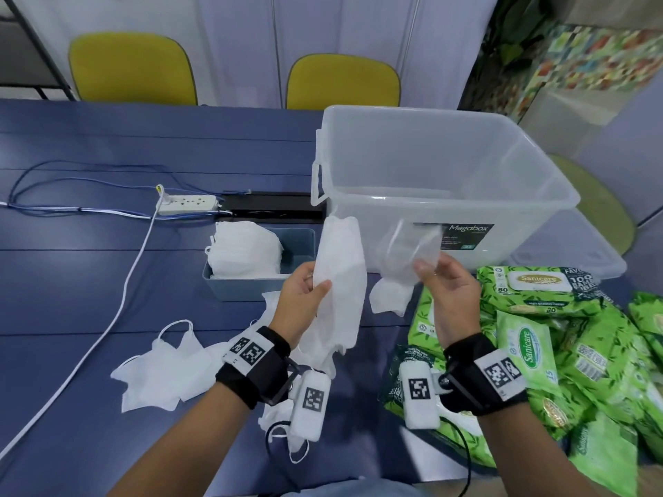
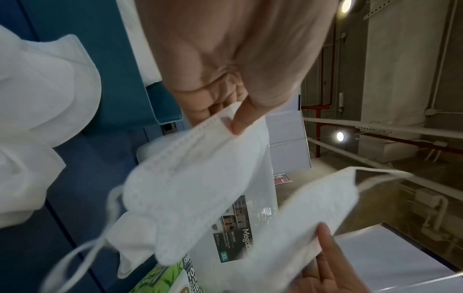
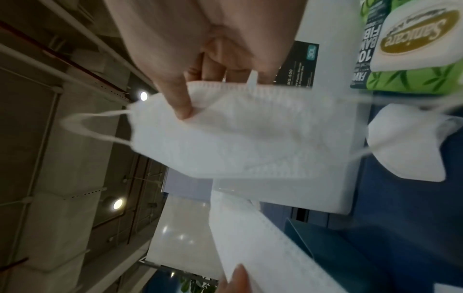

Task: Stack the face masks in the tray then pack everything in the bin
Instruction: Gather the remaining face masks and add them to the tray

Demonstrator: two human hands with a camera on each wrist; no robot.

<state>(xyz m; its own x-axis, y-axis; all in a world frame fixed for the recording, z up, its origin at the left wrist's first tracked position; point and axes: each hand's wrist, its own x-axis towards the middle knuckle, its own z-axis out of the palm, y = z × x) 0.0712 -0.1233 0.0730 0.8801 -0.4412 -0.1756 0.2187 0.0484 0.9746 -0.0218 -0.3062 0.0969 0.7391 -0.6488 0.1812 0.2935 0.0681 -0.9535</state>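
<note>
Head view: two white folded fabric face masks are held up above the dark blue bench (image 1: 107, 288), one in each hand. The left hand (image 1: 299, 303) has its grip closed on the left mask (image 1: 341, 281), the thumb pressed across the front of the fabric and the fingers behind it; the mask hangs roughly upright, and more white fabric is seen trailing below the wrist. The right hand (image 1: 450, 299) has its grip pinched on the right mask (image 1: 412, 251), which is blurred in front of the clear plastic storage bin (image 1: 448, 166). The two held masks are near each other but apart.

A small grey-blue plastic tray (image 1: 301, 245) is seen just left of the bin, with a stack of white masks (image 1: 247, 249) in its left part. Loose white masks (image 1: 161, 367) lie on the bench near the left forearm, and one more mask (image 1: 389, 297) lies between the hands. Green wet-wipe packs (image 1: 559, 338) are piled on the bench to the right, below the bin.

In the left wrist view, the thumb (image 2: 244, 119) is seen pressed on the mask's ribbed edge.
</note>
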